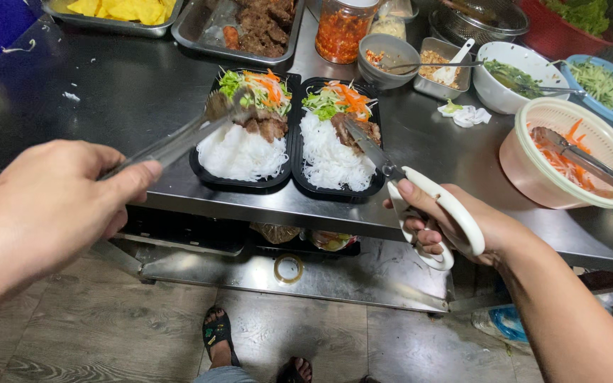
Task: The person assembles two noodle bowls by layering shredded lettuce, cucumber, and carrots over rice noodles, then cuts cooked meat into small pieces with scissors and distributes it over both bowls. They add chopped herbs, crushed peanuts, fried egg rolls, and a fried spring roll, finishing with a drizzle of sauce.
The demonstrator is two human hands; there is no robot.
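My left hand (51, 206) grips long metal tongs (179, 138), tips on the grilled meat (265, 126) in the black plastic tray (241, 177) ahead. My right hand (448, 227) holds white-handled scissors (399, 177), blades over the neighbouring tray's meat (360, 135), cutting portions.

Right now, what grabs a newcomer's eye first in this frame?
Two black meal trays sit side by side at the centre of the steel counter, each with white noodles, grilled meat and shredded vegetables. The left hand holds metal tongs over the left tray; the right hand holds white-handled scissors on the right tray's meat.
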